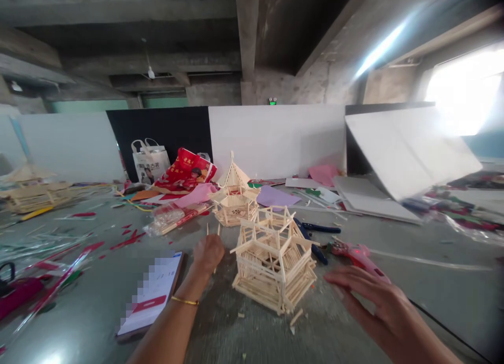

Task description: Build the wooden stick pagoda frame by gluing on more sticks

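A tiered model made of thin wooden sticks point(273, 259) stands on the grey floor in front of me. My left hand point(207, 253) is closed in a fist just left of it, gripping a few thin wooden sticks point(213, 229) that poke up from the fingers. A gold bangle circles that wrist. My right hand point(374, 301) hovers low at the right of the model, fingers stretched out flat and holding nothing. A second stick model with a pointed roof point(234, 196) stands farther back.
A phone point(151, 295) lies by my left forearm. A pink glue gun point(360, 256) and blue-handled pliers point(315, 235) lie right of the model. Coloured paper, bags, a stick packet point(175, 219) and white boards point(409, 154) crowd the back. Another stick structure point(35, 193) sits far left.
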### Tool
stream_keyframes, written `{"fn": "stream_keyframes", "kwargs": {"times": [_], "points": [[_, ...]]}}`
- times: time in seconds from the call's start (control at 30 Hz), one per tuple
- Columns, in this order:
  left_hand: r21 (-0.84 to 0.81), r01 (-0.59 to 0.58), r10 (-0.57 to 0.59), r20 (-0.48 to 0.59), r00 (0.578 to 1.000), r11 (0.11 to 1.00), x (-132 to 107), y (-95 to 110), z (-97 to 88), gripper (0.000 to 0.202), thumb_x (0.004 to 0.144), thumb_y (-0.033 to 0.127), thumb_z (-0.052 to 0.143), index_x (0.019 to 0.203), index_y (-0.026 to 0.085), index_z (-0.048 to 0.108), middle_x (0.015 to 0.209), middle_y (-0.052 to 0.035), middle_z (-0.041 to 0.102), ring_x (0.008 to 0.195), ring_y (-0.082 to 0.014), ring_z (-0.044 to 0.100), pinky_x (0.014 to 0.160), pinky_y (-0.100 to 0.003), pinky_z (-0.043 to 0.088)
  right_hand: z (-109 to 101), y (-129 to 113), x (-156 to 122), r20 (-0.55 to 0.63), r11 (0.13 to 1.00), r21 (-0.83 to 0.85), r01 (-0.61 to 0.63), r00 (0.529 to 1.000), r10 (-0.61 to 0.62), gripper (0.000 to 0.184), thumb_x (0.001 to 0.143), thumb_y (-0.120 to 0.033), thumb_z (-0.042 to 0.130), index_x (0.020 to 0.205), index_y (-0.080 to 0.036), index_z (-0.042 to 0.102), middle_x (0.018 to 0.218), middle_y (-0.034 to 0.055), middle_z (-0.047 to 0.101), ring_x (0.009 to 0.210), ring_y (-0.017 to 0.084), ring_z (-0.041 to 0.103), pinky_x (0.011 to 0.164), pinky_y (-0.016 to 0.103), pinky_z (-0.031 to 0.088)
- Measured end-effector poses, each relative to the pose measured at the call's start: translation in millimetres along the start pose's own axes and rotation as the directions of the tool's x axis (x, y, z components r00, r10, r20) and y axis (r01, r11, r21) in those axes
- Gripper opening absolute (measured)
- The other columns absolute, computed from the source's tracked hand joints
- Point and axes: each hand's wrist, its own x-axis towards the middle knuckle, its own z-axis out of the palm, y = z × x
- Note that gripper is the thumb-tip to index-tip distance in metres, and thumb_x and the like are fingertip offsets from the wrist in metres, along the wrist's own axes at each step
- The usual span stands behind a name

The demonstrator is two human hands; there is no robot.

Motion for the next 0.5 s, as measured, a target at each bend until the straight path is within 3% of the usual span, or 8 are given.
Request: {"fn": "stream_keyframes", "kwargs": {"times": [0.1, 0.2, 0.3, 0.4, 0.5], "points": [[-0.013, 0.007, -0.007, -0.010, 1.000, 1.000, -2.7, -0.4, -12.9, 0.021, 0.079, 0.024, 0.049, 0.080, 0.011, 0.065, 0.087, -0.0177, 0.068, 0.083, -0.0297, 0.065, 0.064, -0.035, 0.045, -2.4, -0.9, 14.3, -0.106, 0.999, 0.033, -0.031, 0.994, 0.034, 0.022, 0.091, -0.023, 0.046, 0.107, -0.026, 0.060, 0.102, 0.0015, 0.064, 0.098, 0.018, 0.060, 0.079, 0.025, 0.052], [-0.048, 0.014, -0.017, -0.073, 0.997, 0.999, -3.6, -2.3, -28.5, 0.024, 0.076, 0.027, 0.045, 0.075, 0.013, 0.065, 0.083, -0.0180, 0.069, 0.083, -0.0316, 0.065, 0.062, -0.033, 0.042, -7.5, -1.9, 32.0, -0.196, 0.988, 0.109, -0.111, 0.972, 0.131, 0.021, 0.092, -0.027, 0.047, 0.107, -0.027, 0.060, 0.104, 0.0011, 0.062, 0.094, 0.017, 0.060, 0.078, 0.026, 0.051], [-0.126, -0.021, 0.003, -0.143, 0.990, 0.992, -4.3, -4.5, -42.1, 0.024, 0.076, 0.030, 0.043, 0.069, 0.017, 0.062, 0.075, -0.0109, 0.069, 0.079, -0.0260, 0.065, 0.062, -0.029, 0.042, -21.0, -5.6, 57.5, -0.303, 0.976, 0.186, -0.112, 0.938, 0.166, 0.020, 0.091, -0.029, 0.050, 0.105, -0.027, 0.063, 0.105, 0.0011, 0.062, 0.091, 0.016, 0.060, 0.076, 0.025, 0.051], [-0.248, -0.074, 0.028, -0.184, 0.983, 0.966, -9.0, -6.7, -50.5, 0.027, 0.077, 0.035, 0.041, 0.069, 0.018, 0.061, 0.069, -0.0044, 0.068, 0.063, -0.0178, 0.062, 0.056, -0.024, 0.041, -41.4, -11.9, 87.6, -0.425, 0.981, 0.172, -0.086, 0.892, 0.153, 0.017, 0.089, -0.029, 0.054, 0.101, -0.027, 0.066, 0.095, -0.0012, 0.065, 0.083, 0.015, 0.062, 0.077, 0.026, 0.049], [-0.551, -0.080, -0.035, -0.195, 0.980, 0.830, -19.8, -8.3, -54.1, 0.028, 0.073, 0.043, 0.048, 0.066, 0.017, 0.058, 0.060, -0.0013, 0.065, 0.042, -0.0121, 0.051, 0.042, -0.022, 0.035, -56.4, -16.3, 114.6, -0.515, 0.979, 0.195, -0.059, 0.843, 0.153, 0.018, 0.088, -0.029, 0.056, 0.102, -0.026, 0.067, 0.090, -0.0013, 0.067, 0.080, 0.015, 0.063, 0.074, 0.028, 0.049]]}}
